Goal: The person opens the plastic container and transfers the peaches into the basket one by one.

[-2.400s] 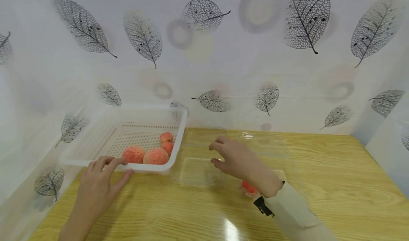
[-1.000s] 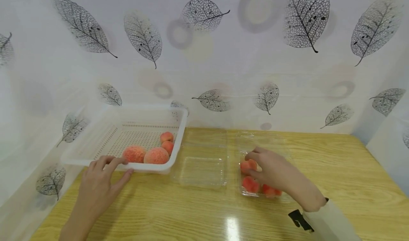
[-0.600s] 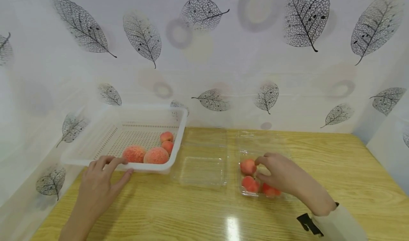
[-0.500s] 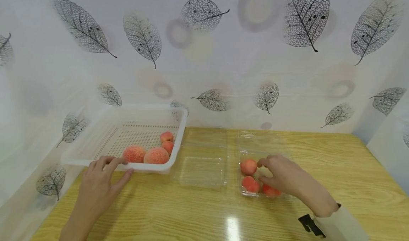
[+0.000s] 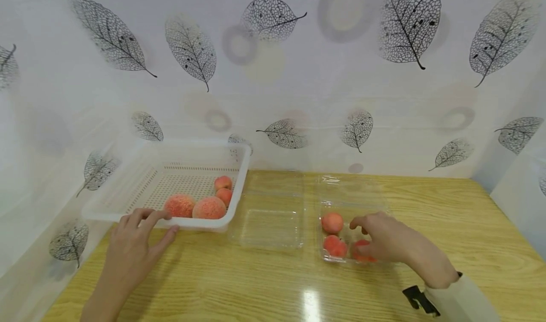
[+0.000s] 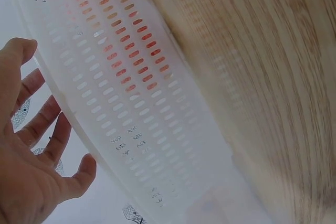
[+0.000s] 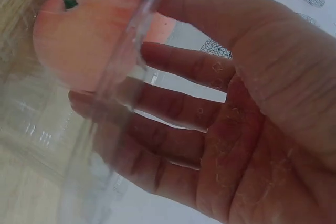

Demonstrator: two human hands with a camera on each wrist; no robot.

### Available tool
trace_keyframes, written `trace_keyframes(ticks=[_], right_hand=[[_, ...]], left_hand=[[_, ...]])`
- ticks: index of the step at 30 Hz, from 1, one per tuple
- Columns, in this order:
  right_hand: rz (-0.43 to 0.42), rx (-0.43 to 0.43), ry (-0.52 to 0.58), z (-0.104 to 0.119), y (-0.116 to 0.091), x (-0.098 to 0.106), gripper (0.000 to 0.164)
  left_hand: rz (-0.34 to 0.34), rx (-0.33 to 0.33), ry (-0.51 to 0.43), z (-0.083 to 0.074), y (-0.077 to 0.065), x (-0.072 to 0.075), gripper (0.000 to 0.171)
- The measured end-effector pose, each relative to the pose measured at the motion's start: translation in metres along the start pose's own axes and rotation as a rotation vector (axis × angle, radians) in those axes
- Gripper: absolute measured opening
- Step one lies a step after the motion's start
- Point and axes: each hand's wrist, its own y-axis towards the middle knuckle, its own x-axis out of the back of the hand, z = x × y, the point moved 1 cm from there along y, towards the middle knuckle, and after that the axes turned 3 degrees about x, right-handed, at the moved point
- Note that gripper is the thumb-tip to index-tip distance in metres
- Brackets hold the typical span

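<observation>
My left hand (image 5: 132, 255) rests with its fingertips on the front rim of a white plastic basket (image 5: 196, 223); its thumb lies just outside. In the right part of the basket are several peaches (image 5: 179, 206), two of them larger. My right hand (image 5: 390, 239) is over a clear plastic clamshell box (image 5: 354, 222) with its lid laid back. Its thumb overlaps the front right peach (image 5: 362, 250). Two more peaches (image 5: 332, 223) sit along the left side of that box. In the right wrist view the fingers are loosely bent around the clear wall, beside a peach (image 7: 86, 35) with a green stem.
A second clear clamshell box (image 5: 273, 227), lid back, stands between the basket and the box with peaches. All stand on a wood-grain table (image 5: 239, 284). A leaf-patterned white sheet (image 5: 273, 85) hangs behind and at both sides.
My right hand crosses from the middle to the right-hand box, touches the back left peach there, then leaves it and shifts toward the front right peach. My left hand stays put.
</observation>
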Motion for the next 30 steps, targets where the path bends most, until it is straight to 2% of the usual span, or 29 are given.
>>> trace_keyframes(ticks=[4, 13, 21, 30], right_hand=[[-0.005, -0.001, 0.020, -0.0018, 0.0014, -0.0018, 0.039], [-0.160, 0.051, -0.036, -0.0049, 0.0038, -0.0040, 0.040], [-0.156, 0.076, -0.084, -0.0084, 0.0012, -0.0080, 0.035], [-0.137, 0.067, -0.063, -0.0086, 0.0025, -0.0069, 0.036]], left_hand=[[-0.010, -0.008, 0.000, 0.0000, -0.0001, -0.0006, 0.033], [-0.011, -0.008, 0.002, 0.0003, -0.0012, -0.0007, 0.034], [-0.005, 0.006, -0.005, 0.0013, -0.0019, -0.0009, 0.030], [-0.004, -0.005, -0.005, 0.0014, -0.0006, -0.0008, 0.029]])
